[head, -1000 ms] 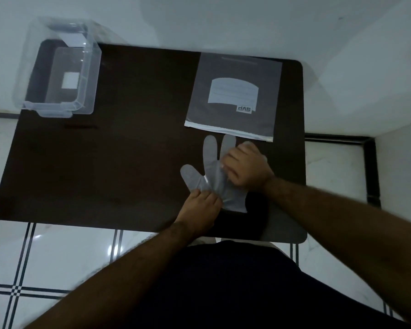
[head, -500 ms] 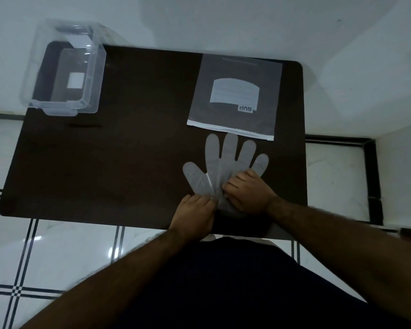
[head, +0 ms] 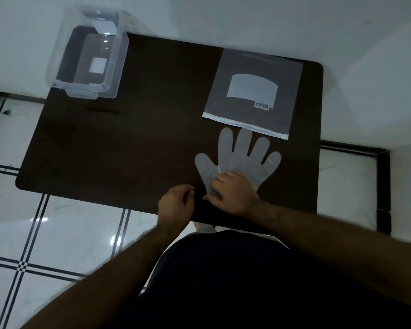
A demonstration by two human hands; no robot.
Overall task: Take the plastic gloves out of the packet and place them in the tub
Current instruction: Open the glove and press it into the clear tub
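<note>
Right hand lies flat, palm down, pinning the glove cuff to the worktop; no closed grip. Left hand loosely curled, empty, just beside the cuff. Advice: pinch one layer only, lift cleanly. Packet lies beyond; tub far left.

Clear plastic glove flat, fingers spread, just beside grey packet, clear tub far corner

Bare forearms, dark clothing.
</note>
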